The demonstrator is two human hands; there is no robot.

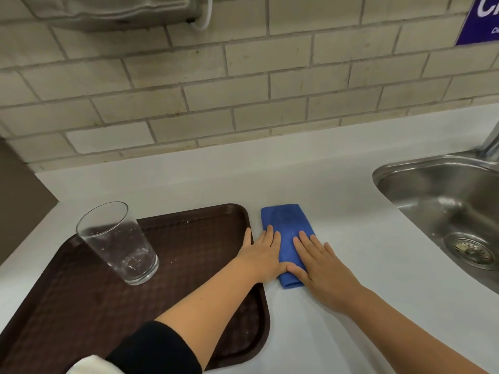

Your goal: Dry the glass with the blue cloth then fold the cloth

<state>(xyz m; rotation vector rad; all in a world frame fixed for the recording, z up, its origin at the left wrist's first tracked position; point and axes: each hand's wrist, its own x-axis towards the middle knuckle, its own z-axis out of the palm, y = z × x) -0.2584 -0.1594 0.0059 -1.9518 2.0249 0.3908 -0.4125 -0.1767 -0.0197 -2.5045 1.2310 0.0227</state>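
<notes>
The blue cloth (pixel 286 222) lies folded into a narrow rectangle on the white counter, just right of the tray. My left hand (pixel 263 255) rests flat on its left edge, fingers spread, thumb over the tray's rim. My right hand (pixel 321 268) presses flat on the cloth's right and near part. Neither hand grips anything. The clear glass (pixel 118 244) stands upright on the brown tray (pixel 189 255), at its far left, well apart from both hands.
A steel sink (pixel 442 201) with a drain strainer is set into the counter at the right, with a tap base above it. A tiled wall runs along the back. A dark panel stands at the far left edge.
</notes>
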